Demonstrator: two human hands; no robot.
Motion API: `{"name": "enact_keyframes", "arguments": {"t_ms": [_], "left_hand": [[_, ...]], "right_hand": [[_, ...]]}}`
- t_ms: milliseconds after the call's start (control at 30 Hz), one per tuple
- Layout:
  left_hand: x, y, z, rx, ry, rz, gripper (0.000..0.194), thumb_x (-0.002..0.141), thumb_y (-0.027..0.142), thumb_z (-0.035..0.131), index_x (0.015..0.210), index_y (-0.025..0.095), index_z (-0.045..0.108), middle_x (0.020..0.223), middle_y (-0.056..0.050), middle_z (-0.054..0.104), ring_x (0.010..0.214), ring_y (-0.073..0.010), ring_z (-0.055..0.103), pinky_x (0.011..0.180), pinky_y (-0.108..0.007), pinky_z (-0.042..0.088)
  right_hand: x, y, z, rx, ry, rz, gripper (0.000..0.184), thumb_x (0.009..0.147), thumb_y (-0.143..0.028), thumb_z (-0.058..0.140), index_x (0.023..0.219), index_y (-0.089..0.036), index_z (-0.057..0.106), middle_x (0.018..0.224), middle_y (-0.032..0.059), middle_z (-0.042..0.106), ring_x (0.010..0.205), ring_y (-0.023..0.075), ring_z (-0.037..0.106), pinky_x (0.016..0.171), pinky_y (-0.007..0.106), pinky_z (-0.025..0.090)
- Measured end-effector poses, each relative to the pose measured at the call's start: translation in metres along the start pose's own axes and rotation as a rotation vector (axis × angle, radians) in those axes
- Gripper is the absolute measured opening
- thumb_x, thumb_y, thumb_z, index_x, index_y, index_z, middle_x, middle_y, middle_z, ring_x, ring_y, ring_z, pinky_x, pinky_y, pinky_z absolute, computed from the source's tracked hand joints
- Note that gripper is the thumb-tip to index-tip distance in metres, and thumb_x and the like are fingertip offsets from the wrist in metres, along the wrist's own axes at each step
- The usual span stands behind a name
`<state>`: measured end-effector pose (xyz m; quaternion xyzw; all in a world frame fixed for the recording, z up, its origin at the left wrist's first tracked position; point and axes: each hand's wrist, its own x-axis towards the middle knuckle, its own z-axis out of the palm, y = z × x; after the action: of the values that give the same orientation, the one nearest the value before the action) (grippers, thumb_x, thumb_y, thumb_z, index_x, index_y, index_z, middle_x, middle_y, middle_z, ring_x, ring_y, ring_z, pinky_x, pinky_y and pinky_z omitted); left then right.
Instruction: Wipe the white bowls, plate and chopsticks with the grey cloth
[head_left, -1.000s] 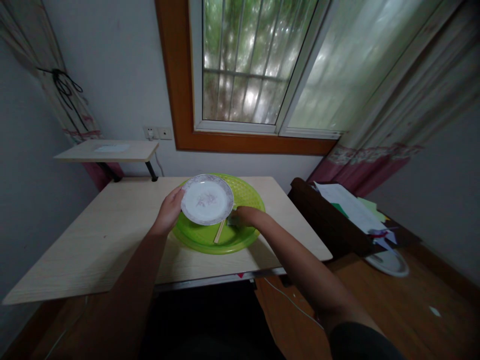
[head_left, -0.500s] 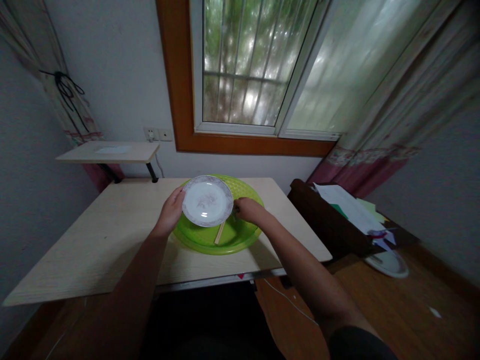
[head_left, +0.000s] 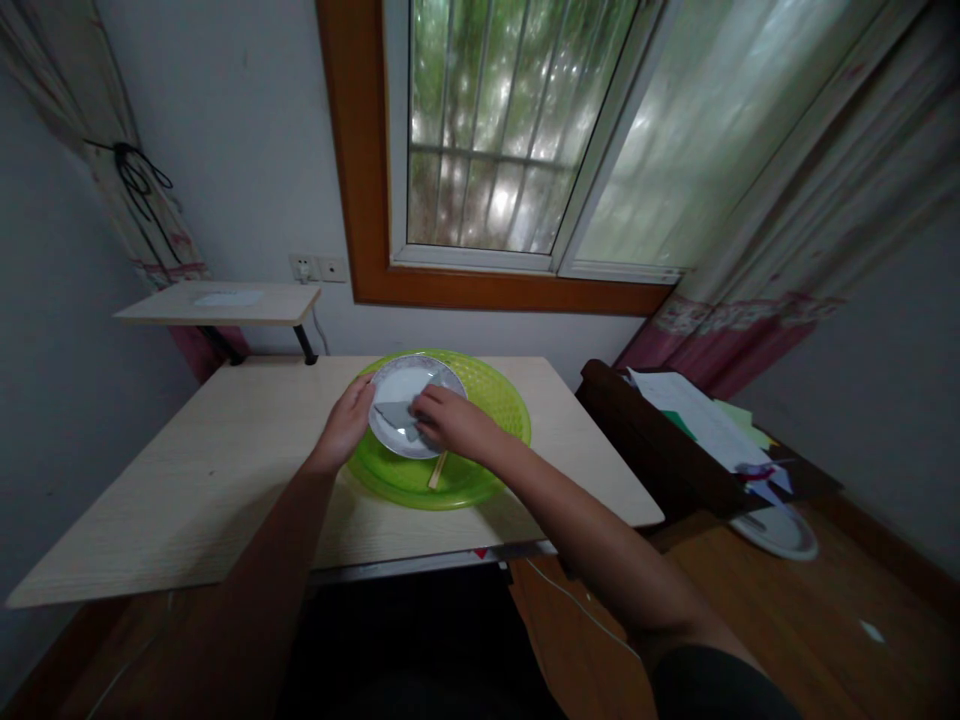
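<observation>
One white plate (head_left: 399, 382) with a patterned rim sits at the centre of my head-camera feed, tilted up toward me above a green tray (head_left: 397, 487); I cannot tell whether its underside touches the tray. My left hand (head_left: 348, 415) has its fingers closed on the plate's left edge. My right hand (head_left: 456, 420) reaches across from the other side with its fingers curled together, holding a grey cloth (head_left: 396, 413) that spreads over part of the plate's face. How tightly those fingers pinch, I cannot tell.

Just below the plate, I see a pale wooden stick (head_left: 437, 472) in the tray, its upper end hidden behind the plate. The tray rests on a light wood table (head_left: 247, 440). At the table's back left, I have a small raised shelf (head_left: 277, 305) on black legs, bearing a white sheet (head_left: 229, 298).

Beyond the table, I look toward a barred window (head_left: 495, 130) in a brown frame (head_left: 495, 290), with a tied curtain (head_left: 105, 130) to the left. On my right, papers (head_left: 694, 415) lie on a dark brown piece of furniture (head_left: 652, 440), beside the wooden floor (head_left: 750, 620).
</observation>
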<state>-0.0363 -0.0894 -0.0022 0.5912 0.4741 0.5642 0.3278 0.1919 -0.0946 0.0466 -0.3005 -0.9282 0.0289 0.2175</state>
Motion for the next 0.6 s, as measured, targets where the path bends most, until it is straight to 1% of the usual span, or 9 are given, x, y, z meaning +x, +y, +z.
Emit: {"name": "enact_keyframes", "arguments": {"t_ms": [67, 133, 200, 300, 400, 467, 533, 600], "left_hand": [[0.000, -0.001, -0.001, 0.026, -0.001, 0.000, 0.050, 0.099, 0.051, 0.049, 0.133, 0.017, 0.063, 0.139, -0.013, 0.065, 0.132, -0.0290, 0.058, 0.117, -0.044, 0.041], [0.001, -0.001, -0.002, 0.062, 0.001, 0.002, 0.047, 0.100, 0.049, 0.048, 0.131, 0.018, 0.063, 0.137, -0.013, 0.066, 0.131, -0.0285, 0.059, 0.118, -0.045, 0.039], [0.002, -0.001, -0.002, 0.075, 0.000, 0.002, 0.046, 0.100, 0.048, 0.047, 0.131, 0.018, 0.063, 0.137, -0.013, 0.066, 0.130, -0.0285, 0.058, 0.119, -0.045, 0.038], [0.003, -0.001, -0.001, 0.044, -0.023, 0.003, 0.046, 0.099, 0.049, 0.048, 0.129, 0.019, 0.064, 0.135, -0.012, 0.066, 0.129, -0.0280, 0.059, 0.118, -0.044, 0.039], [0.005, -0.001, 0.000, 0.039, -0.069, 0.012, 0.045, 0.098, 0.050, 0.050, 0.126, 0.019, 0.065, 0.132, -0.010, 0.067, 0.128, -0.0270, 0.060, 0.117, -0.041, 0.040], [0.005, 0.000, 0.001, 0.047, -0.102, 0.021, 0.045, 0.098, 0.051, 0.049, 0.124, 0.019, 0.066, 0.132, -0.011, 0.068, 0.128, -0.0269, 0.059, 0.117, -0.041, 0.040], [0.005, 0.000, 0.001, 0.053, -0.111, 0.026, 0.046, 0.098, 0.052, 0.049, 0.124, 0.018, 0.066, 0.132, -0.012, 0.068, 0.129, -0.0271, 0.059, 0.118, -0.041, 0.039], [0.004, 0.000, 0.000, 0.053, -0.100, 0.011, 0.047, 0.098, 0.053, 0.049, 0.125, 0.018, 0.066, 0.132, -0.012, 0.068, 0.128, -0.0278, 0.059, 0.118, -0.043, 0.039]], "right_hand": [[0.008, -0.007, 0.014, 0.014, -0.039, -0.092, 0.016, 0.096, -0.016, 0.061, 0.110, -0.016, 0.070, 0.112, 0.0111, 0.068, 0.098, 0.0208, 0.061, 0.088, 0.032, 0.049], [0.016, -0.010, 0.023, 0.049, -0.039, -0.157, 0.019, 0.098, -0.016, 0.059, 0.111, -0.017, 0.073, 0.115, 0.0111, 0.069, 0.103, 0.0212, 0.063, 0.093, 0.034, 0.050], [0.023, -0.009, 0.028, 0.060, -0.037, -0.203, 0.023, 0.100, -0.015, 0.056, 0.115, -0.017, 0.074, 0.121, 0.0113, 0.069, 0.111, 0.0213, 0.063, 0.101, 0.035, 0.048], [0.027, -0.004, 0.028, 0.011, -0.022, -0.225, 0.026, 0.103, -0.017, 0.055, 0.121, -0.017, 0.073, 0.131, 0.0112, 0.067, 0.122, 0.0216, 0.059, 0.109, 0.035, 0.045], [0.029, 0.001, 0.023, -0.091, 0.014, -0.213, 0.025, 0.103, -0.020, 0.056, 0.122, -0.018, 0.072, 0.136, 0.0128, 0.063, 0.130, 0.0245, 0.053, 0.112, 0.040, 0.043], [0.030, 0.002, 0.017, -0.180, 0.025, -0.182, 0.025, 0.103, -0.019, 0.055, 0.121, -0.017, 0.072, 0.137, 0.0145, 0.062, 0.130, 0.0269, 0.051, 0.111, 0.043, 0.045], [0.032, 0.001, 0.012, -0.265, 0.027, -0.117, 0.026, 0.103, -0.017, 0.053, 0.121, -0.016, 0.072, 0.134, 0.0151, 0.062, 0.126, 0.0279, 0.052, 0.107, 0.045, 0.048], [0.033, 0.000, 0.007, -0.333, 0.023, -0.023, 0.027, 0.104, -0.016, 0.050, 0.121, -0.016, 0.071, 0.131, 0.0155, 0.062, 0.122, 0.0284, 0.052, 0.101, 0.043, 0.052]]}}
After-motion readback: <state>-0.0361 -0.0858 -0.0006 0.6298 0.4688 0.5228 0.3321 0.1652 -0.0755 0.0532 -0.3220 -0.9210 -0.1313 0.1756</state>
